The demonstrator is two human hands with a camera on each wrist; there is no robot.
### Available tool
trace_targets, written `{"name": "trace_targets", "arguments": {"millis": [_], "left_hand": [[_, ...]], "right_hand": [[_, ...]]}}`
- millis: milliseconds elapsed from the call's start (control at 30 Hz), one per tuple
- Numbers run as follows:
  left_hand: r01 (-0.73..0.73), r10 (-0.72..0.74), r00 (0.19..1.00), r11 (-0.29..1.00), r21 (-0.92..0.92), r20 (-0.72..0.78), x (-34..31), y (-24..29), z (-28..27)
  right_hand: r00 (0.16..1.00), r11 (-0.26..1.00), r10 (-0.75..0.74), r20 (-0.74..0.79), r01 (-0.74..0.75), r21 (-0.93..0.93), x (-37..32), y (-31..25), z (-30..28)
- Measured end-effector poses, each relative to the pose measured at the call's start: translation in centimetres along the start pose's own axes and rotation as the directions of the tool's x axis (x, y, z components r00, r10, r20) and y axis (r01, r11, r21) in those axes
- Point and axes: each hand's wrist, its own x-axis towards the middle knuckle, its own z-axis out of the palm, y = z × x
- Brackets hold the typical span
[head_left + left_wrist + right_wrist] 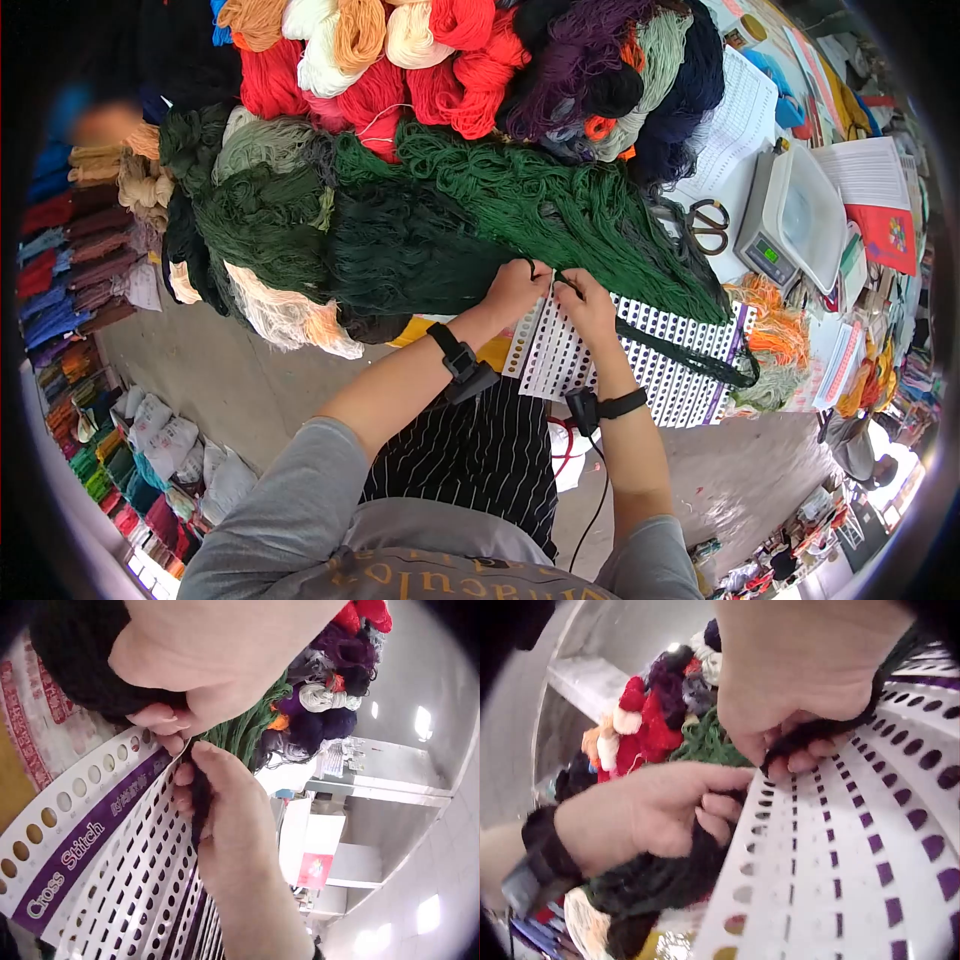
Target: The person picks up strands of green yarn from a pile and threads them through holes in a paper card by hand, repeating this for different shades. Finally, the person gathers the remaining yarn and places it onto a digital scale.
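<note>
My left hand point(515, 292) grips a dark green, nearly black yarn skein point(705, 855) at the left edge of a stack of white punched thread cards point(650, 375). Close beside it, my right hand point(590, 312) holds a dark strand of yarn point(821, 729) in curled fingers at the same card edge. That strand trails right across the cards, ending in a loop point(745, 372). In the left wrist view, both hands meet at the edge of a card with a purple "Cross Stitch" band point(67, 866). The fingers partly hide where yarn and card meet.
Green skeins point(560, 210) spread behind the hands, with red skeins point(370, 100) and purple yarn point(575, 75) piled farther back. To the right are black-handled scissors point(709, 226) and a digital scale point(790, 215). Orange yarn point(778, 330) lies past the cards.
</note>
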Motion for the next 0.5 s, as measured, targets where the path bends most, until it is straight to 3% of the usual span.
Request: {"name": "trace_targets", "arguments": {"millis": [33,100,133,200,233,267,333,367,500], "left_hand": [[0.000,0.000,1.000,1.000,-0.001,0.000,-0.1,0.3,-0.1],[0.025,-0.015,0.999,0.955,0.297,-0.038,-0.2,1.0,-0.7],[0.027,-0.016,0.999,0.955,0.294,-0.041,-0.4,1.4,-1.3],[0.055,0.009,0.982,0.941,0.335,-0.188,-0.7,1.6,-2.6],[-0.121,0.142,0.954,0.988,0.092,-0.263,-0.5,0.2,-2.9],[-0.115,0.137,0.956,0.989,0.096,-0.261,-0.6,-0.5,-2.7],[0.137,-0.162,0.984,0.952,-0.273,-0.071,-0.9,-0.2,-2.9],[0.216,-0.226,0.974,0.941,-0.261,-0.011,-0.7,0.0,-3.2],[0.166,-0.179,0.981,0.973,-0.160,-0.069,-0.2,0.3,-2.0]], "right_hand": [[0.999,0.999,0.032,0.014,-0.032,-0.033,-0.1,-0.8,-0.5],[0.998,0.996,0.061,0.032,-0.059,-0.069,-0.2,-1.5,-0.6],[0.999,0.992,0.042,0.034,-0.037,-0.118,-0.4,-1.6,-0.4],[0.999,0.986,0.030,0.025,-0.025,-0.164,-0.5,-1.4,-0.5],[1.000,0.986,0.022,0.009,-0.020,-0.167,-0.5,-1.3,-0.4],[1.000,0.985,0.010,0.003,-0.010,-0.170,-0.6,-1.2,-0.1],[1.000,0.985,-0.026,0.002,0.026,-0.170,-0.4,-0.8,0.6],[0.998,0.983,-0.050,-0.023,0.045,-0.178,-0.5,-0.5,0.8],[0.996,0.974,-0.058,-0.067,0.042,-0.225,-0.8,-0.8,0.6]]}}
